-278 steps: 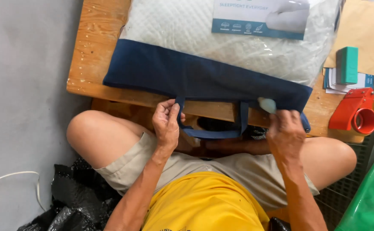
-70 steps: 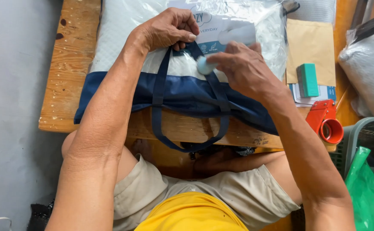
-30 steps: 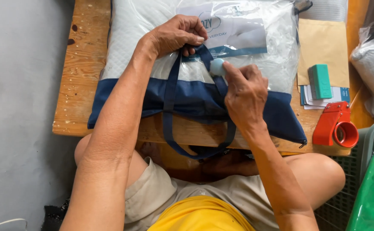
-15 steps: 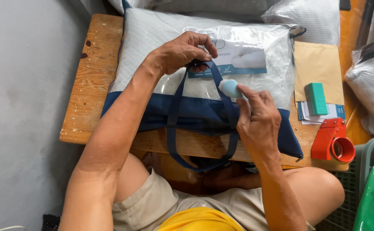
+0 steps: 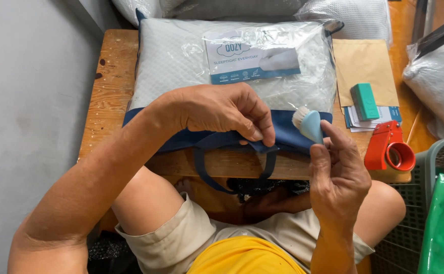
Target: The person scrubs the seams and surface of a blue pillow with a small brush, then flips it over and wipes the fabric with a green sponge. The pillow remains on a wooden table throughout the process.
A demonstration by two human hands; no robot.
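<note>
Left hand [image 5: 222, 111]: closed in a pinch, thumb and fingertips gripping the upper strap [image 5: 234, 139] of the navy bag [image 5: 288, 133] near its front edge. The strap runs left to right under the hand, roughly level with the table's near edge. A second strap [image 5: 209, 175] hangs free in a loop below that edge, over the person's knees.

Right hand [image 5: 338, 175]: closed around a small light-blue brush [image 5: 308, 124], held upright between thumb and fingers, pale bristles at the top left. The brush head sits just above the navy band, at the bag's right end. Whether the bristles touch the fabric cannot be determined.

Relation of note: the pinched strap lies to the left of the brush and slightly lower, with the two hands near each other but apart. The strap's long axis is horizontal; the brush's axis is tilted up and to the left, towards the bag. The left hand is on the strap; the right hand is the nearer one to the bag's right corner.

Surroundings: the bag holds a white pillow [image 5: 181, 56] under clear plastic with a printed card [image 5: 252, 56]. It rests on a wooden table [image 5: 102, 101]. To the right lie a brown envelope [image 5: 361, 63], a teal block [image 5: 364, 100] on a stack of cards and a red tape dispenser [image 5: 389, 147]. A green bag [image 5: 442, 228] stands at lower right.
</note>
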